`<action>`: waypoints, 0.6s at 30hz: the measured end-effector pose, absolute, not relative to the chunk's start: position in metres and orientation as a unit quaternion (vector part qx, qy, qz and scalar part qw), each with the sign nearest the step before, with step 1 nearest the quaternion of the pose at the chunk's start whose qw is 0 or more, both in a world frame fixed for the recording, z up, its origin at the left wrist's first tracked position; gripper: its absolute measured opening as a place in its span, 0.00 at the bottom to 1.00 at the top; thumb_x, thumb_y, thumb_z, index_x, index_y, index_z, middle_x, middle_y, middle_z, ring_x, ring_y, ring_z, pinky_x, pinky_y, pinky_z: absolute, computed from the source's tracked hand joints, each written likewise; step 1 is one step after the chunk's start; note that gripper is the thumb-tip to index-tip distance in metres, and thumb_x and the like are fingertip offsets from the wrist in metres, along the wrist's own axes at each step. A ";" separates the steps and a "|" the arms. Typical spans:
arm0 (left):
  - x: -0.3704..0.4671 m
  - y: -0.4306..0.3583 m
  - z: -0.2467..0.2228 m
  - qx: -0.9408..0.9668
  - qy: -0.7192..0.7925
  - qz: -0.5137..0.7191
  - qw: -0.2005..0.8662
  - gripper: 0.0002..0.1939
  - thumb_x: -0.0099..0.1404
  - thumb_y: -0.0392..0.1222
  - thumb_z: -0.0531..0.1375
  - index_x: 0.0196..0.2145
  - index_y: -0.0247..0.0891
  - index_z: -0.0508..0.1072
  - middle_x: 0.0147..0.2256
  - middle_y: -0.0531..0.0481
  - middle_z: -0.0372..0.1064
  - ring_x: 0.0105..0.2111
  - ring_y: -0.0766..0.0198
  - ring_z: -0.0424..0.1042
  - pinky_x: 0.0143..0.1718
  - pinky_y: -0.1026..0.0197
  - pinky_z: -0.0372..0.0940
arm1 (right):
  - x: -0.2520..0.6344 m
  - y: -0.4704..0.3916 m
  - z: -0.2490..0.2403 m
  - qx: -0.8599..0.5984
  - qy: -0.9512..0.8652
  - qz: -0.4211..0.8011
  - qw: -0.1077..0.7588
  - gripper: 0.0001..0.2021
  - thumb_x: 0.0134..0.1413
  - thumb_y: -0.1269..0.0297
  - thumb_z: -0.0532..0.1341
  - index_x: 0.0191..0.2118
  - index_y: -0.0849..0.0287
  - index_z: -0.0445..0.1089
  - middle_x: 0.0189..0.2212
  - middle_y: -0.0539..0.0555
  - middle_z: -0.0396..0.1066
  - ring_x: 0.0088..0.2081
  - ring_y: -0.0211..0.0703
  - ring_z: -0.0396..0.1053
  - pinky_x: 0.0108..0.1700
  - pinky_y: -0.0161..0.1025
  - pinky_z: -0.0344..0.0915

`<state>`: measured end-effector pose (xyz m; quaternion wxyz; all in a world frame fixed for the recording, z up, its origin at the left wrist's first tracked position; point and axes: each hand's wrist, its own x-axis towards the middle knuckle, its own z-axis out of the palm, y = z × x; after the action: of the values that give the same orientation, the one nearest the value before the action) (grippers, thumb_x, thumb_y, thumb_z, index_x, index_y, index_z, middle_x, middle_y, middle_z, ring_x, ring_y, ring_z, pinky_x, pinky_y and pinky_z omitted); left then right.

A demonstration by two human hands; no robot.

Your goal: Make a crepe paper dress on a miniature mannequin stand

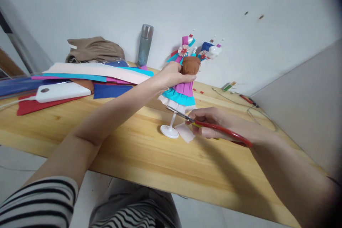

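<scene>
3 tiers (181, 97), magenta, turquoise and pale pink, are already layered on the ruffled dress (185, 89), set on a white stand (169, 132) near centre, towards 1 o'clock. Its brown top (191, 65) is clamped by the left hand (171, 73), thumb against fingers. Red-handled scissors (213, 126) are gripped by closed fingers of the right hand (215, 115), blades just below the hem at 7 o'clock. The dress looks mostly assembled; hem trimming seems left. A pale scrap (185, 133) is seen at the stand's 3 o'clock.
</scene>
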<state>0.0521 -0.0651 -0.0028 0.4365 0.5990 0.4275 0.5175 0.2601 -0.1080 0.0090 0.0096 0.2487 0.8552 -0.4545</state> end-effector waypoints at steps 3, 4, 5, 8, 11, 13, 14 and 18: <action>0.052 -0.067 -0.001 0.594 0.448 0.515 0.425 0.11 0.55 0.42 0.69 0.26 0.35 0.73 0.28 0.49 0.74 0.51 0.46 0.73 0.47 0.53 0.68 | 0.257 -0.110 0.013 0.250 0.860 -0.445 0.024 0.29 0.53 0.32 0.57 0.33 0.59 0.62 0.27 0.48 0.57 0.26 0.34 0.52 0.27 0.36 0.50; 0.052 -0.067 0.000 0.592 0.453 0.516 0.423 0.11 0.54 0.43 0.70 0.25 0.35 0.73 0.28 0.49 0.73 0.51 0.45 0.73 0.48 0.52 0.68 | 0.256 -0.110 0.014 0.250 0.861 -0.443 0.028 0.30 0.53 0.31 0.57 0.32 0.59 0.61 0.27 0.48 0.56 0.26 0.34 0.51 0.26 0.36 0.49; 0.052 -0.067 0.000 0.590 0.454 0.518 0.422 0.11 0.53 0.42 0.71 0.26 0.36 0.73 0.29 0.49 0.73 0.51 0.45 0.72 0.48 0.52 0.68 | 0.256 -0.111 0.015 0.250 0.861 -0.442 0.031 0.30 0.53 0.31 0.56 0.32 0.59 0.61 0.26 0.48 0.56 0.26 0.34 0.51 0.26 0.36 0.49; 0.052 -0.068 0.000 0.583 0.438 0.524 0.440 0.10 0.52 0.40 0.71 0.27 0.36 0.74 0.28 0.49 0.73 0.52 0.44 0.71 0.49 0.52 0.68 | 0.254 -0.112 0.017 0.249 0.859 -0.445 0.035 0.30 0.52 0.31 0.56 0.32 0.59 0.61 0.25 0.47 0.56 0.25 0.34 0.51 0.25 0.35 0.49; 0.053 -0.068 0.000 0.586 0.420 0.526 0.450 0.08 0.54 0.39 0.70 0.31 0.36 0.75 0.29 0.50 0.73 0.52 0.45 0.71 0.48 0.54 0.68 | 0.251 -0.113 0.019 0.248 0.859 -0.447 0.033 0.29 0.53 0.32 0.57 0.33 0.59 0.62 0.25 0.47 0.55 0.25 0.34 0.50 0.25 0.35 0.49; 0.054 -0.069 0.000 0.599 0.427 0.525 0.428 0.08 0.54 0.39 0.69 0.32 0.36 0.75 0.30 0.49 0.73 0.50 0.45 0.72 0.48 0.53 0.68 | 0.251 -0.113 0.019 0.252 0.857 -0.449 0.029 0.28 0.54 0.34 0.58 0.33 0.59 0.62 0.25 0.46 0.54 0.25 0.33 0.49 0.25 0.35 0.48; 0.054 -0.069 0.000 0.606 0.435 0.523 0.412 0.08 0.55 0.40 0.69 0.31 0.35 0.75 0.30 0.48 0.72 0.49 0.45 0.73 0.48 0.52 0.68 | 0.251 -0.113 0.019 0.256 0.855 -0.450 0.028 0.27 0.54 0.35 0.59 0.33 0.59 0.62 0.25 0.46 0.53 0.25 0.33 0.48 0.25 0.35 0.47; 0.053 -0.070 0.002 0.640 0.458 0.508 0.349 0.12 0.56 0.43 0.68 0.23 0.36 0.70 0.26 0.48 0.68 0.43 0.49 0.74 0.43 0.52 0.68 | 0.253 -0.111 0.015 0.291 0.842 -0.453 0.021 0.26 0.50 0.37 0.64 0.33 0.59 0.64 0.25 0.46 0.54 0.25 0.33 0.48 0.25 0.35 0.45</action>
<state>0.0534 -0.0697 0.0016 0.3494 0.6404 0.4576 0.5083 0.2527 -0.1114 0.0150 0.0211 0.2912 0.8423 -0.4530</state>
